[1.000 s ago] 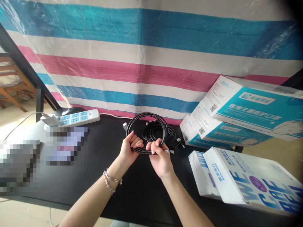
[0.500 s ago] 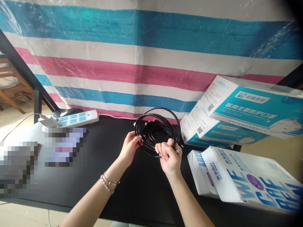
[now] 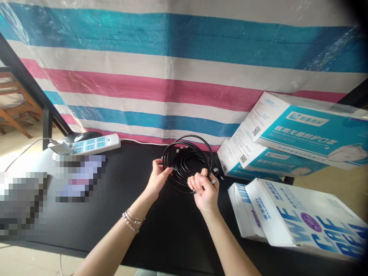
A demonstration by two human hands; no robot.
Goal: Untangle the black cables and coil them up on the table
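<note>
Striped tarp behind a black counter

A woven tarp (image 3: 172, 69) in teal, white and pink bands hangs as the backdrop; the black counter (image 3: 100, 214) stands before it, a wooden chair (image 3: 14, 111) on pale sunlit floor (image 3: 20, 142) at left.

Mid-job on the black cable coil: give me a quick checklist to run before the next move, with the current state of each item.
1. Left hand grips the coil of black cable at its left side: ok.
2. Right hand pinches the coil at its lower right: ok.
3. Loops gathered into one bundle: not ok, one loop stands above the others at the top.
4. Cable ends accounted for: cannot tell; small light connectors show near the right hand, but their number is unclear.
5. Bare black table below the coil: ok.
6. Coil apart from the teal and white boxes at right: cannot tell, the connectors lie very near them.
</note>
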